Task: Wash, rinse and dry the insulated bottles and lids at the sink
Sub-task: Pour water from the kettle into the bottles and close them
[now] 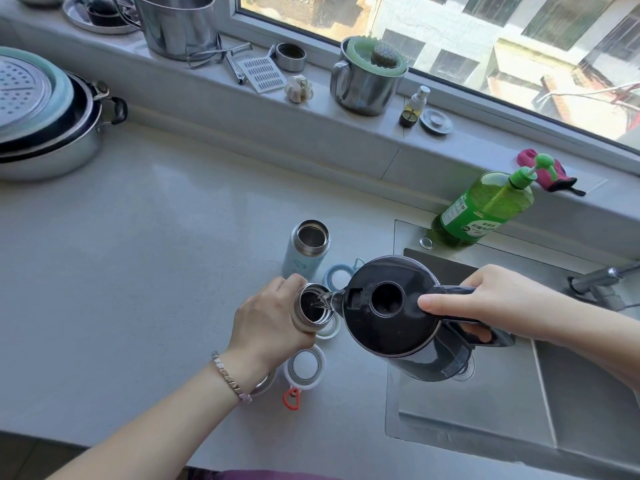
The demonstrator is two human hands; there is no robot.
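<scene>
Left hand [266, 323] fingers [292, 280] wrapped round open bottle [309, 318], near upright over desk [138, 237], left of sink [519, 410]. Right hand [485, 299] grips kettle [388, 306] handle. Spout just right of bottle mouth, water streaming in. Pour hinges on spout-over-mouth alignment.

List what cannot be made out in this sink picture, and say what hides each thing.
Head view:
- Body of the held bottle: covered by the left hand.
- Contents of the kettle: hidden by its lid.
- The tap: cut off by the right edge.
- Label on the soap bottle: print too small.
</scene>
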